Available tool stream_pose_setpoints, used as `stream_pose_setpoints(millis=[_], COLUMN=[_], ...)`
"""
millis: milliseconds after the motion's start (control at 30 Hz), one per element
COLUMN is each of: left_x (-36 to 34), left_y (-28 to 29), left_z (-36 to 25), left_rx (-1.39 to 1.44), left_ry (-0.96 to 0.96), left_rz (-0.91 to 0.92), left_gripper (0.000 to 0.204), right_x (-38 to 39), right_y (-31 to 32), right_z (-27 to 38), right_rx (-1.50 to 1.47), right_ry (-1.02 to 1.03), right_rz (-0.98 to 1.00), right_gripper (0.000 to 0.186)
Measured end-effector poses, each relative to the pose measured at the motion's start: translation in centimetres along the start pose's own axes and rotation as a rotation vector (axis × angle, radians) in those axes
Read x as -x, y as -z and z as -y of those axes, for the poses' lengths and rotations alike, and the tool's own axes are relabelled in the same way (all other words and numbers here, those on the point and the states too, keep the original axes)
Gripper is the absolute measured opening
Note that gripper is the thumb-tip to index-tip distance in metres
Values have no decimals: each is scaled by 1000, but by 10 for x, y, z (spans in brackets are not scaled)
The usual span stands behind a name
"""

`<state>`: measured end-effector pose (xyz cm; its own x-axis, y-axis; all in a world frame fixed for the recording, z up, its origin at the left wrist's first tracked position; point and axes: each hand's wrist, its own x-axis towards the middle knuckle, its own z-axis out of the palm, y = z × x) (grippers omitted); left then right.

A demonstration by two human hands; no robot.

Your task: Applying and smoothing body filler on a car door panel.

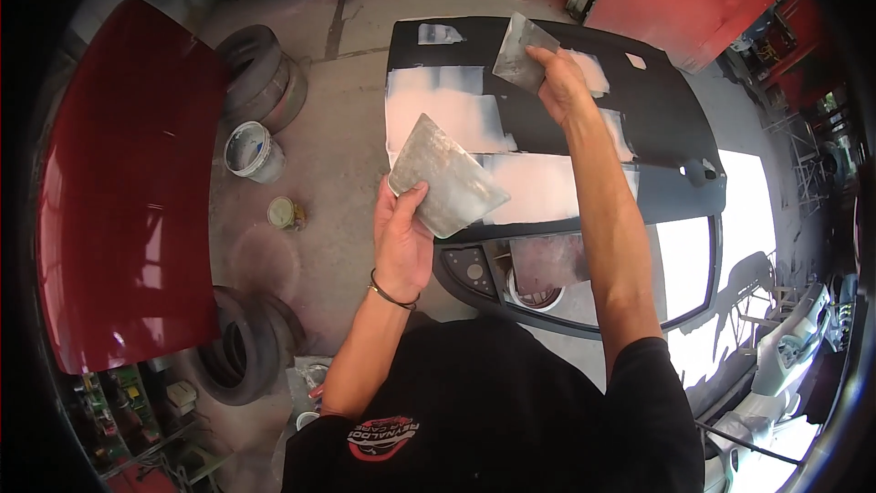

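— Where is the black door panel (pixel 538 128)?
— It lies below and ahead, longer from left to right. The right hand (pixel 564 87) is nearer its middle, gripping a grey plate (pixel 517 53); the left hand (pixel 401 242), by its near-left corner, grips a second plate (pixel 447 181).

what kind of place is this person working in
Most likely a car body repair shop: there's a black car door with pale patches on it, a glossy red car panel at the left and stacked tyres.
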<state>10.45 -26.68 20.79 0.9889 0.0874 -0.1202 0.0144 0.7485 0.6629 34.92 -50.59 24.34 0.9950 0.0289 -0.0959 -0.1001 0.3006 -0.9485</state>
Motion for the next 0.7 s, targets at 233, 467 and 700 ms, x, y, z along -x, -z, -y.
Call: stream_pose_setpoints(millis=[233,467,700], left_x=[25,14,-29], left_y=[64,181,243], left_z=[-119,-201,-234], left_rx=[34,44,-999], left_ry=[-134,-382,-536], left_rz=[25,-316,-515], left_gripper=[30,16,37], right_x=[-17,51,88], right_y=[-182,-313,-368], right_z=[-85,-112,-130], right_rx=[-330,-62,1097], right_ry=[-109,-108,806], right_rz=[75,442,796], right_gripper=[37,50,67])
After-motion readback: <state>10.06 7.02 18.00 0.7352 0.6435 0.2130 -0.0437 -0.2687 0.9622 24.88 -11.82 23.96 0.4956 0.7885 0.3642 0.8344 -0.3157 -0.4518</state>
